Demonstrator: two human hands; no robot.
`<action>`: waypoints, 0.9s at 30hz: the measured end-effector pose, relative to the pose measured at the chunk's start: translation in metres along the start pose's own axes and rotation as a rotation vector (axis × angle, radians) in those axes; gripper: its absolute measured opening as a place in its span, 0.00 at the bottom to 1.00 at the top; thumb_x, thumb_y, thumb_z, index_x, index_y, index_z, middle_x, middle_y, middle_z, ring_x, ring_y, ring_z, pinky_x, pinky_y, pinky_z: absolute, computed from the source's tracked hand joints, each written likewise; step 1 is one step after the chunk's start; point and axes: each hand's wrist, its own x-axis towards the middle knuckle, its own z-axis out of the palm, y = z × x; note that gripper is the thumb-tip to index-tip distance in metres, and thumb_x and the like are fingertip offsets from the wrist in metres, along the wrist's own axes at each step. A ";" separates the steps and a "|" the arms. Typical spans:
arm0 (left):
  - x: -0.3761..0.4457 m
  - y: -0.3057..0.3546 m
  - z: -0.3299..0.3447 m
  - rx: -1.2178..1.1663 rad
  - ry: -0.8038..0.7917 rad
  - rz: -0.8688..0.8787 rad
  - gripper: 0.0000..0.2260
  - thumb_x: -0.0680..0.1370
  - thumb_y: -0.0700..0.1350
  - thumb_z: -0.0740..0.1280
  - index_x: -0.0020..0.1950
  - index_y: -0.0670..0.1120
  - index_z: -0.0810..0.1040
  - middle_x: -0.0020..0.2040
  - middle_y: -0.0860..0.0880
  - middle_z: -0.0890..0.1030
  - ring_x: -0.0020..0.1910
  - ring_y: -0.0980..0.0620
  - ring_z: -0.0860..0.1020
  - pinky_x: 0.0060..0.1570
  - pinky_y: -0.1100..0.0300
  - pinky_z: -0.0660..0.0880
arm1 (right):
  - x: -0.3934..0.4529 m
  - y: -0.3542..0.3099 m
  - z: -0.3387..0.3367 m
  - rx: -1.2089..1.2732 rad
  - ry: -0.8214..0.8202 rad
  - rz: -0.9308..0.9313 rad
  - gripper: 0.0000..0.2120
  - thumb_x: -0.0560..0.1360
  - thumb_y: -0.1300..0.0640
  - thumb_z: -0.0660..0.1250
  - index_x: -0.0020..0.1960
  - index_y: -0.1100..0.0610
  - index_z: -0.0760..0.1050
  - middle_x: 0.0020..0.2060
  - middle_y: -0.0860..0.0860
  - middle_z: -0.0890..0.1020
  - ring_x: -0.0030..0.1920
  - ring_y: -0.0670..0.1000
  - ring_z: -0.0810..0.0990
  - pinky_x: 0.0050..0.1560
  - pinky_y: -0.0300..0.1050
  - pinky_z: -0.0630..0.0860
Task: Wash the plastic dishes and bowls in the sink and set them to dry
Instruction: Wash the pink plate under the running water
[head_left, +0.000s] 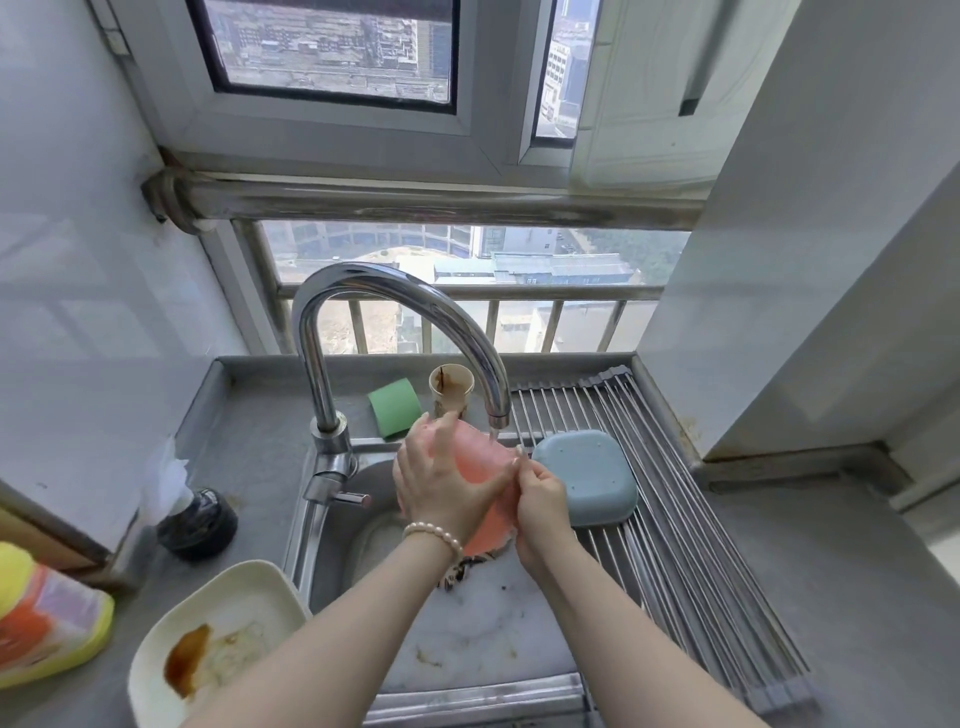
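Under the faucet (400, 312), over the sink's (332, 525) far edge, a pink dish (480, 457) is being rinsed: it is gripped by the left hand (441, 483) and pinched at its rim by the right hand (540, 493). Next (judging by the blue bowl (587, 475) already upturned there) it should be set on the drying rack (675, 519); the soiled white plate (218, 639) waits at the sink's near-left corner.

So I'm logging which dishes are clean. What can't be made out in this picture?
- Pink dish, head view: both hands cover much of it, so any leftover dirt is hidden.
- Blue bowl on the drying rack: upside down, inside unseen.
- White plate: cut off by the bottom edge and the left forearm.
- Sink basin: mostly hidden by arms and a board.
- Yellow bottle: cut off at the left edge, label blurred.
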 end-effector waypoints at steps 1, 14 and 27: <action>-0.002 0.001 0.004 0.058 0.017 0.080 0.38 0.63 0.74 0.55 0.66 0.55 0.72 0.70 0.46 0.66 0.70 0.43 0.63 0.69 0.45 0.59 | -0.001 -0.003 0.004 0.012 0.041 0.001 0.15 0.82 0.56 0.58 0.40 0.59 0.76 0.35 0.54 0.81 0.37 0.51 0.79 0.38 0.42 0.77; 0.050 0.011 -0.016 0.105 -0.396 -0.075 0.19 0.78 0.49 0.60 0.27 0.46 0.71 0.35 0.45 0.78 0.39 0.44 0.75 0.35 0.58 0.65 | 0.021 -0.017 0.009 -0.402 0.174 -0.080 0.25 0.77 0.55 0.66 0.24 0.53 0.61 0.22 0.49 0.64 0.28 0.50 0.62 0.33 0.44 0.60; 0.023 0.010 -0.021 0.379 -0.110 0.254 0.17 0.80 0.52 0.53 0.39 0.46 0.74 0.40 0.46 0.78 0.39 0.45 0.73 0.38 0.55 0.66 | 0.032 -0.024 0.030 -0.499 0.120 -0.021 0.17 0.75 0.63 0.65 0.29 0.57 0.70 0.27 0.50 0.73 0.35 0.51 0.71 0.38 0.45 0.68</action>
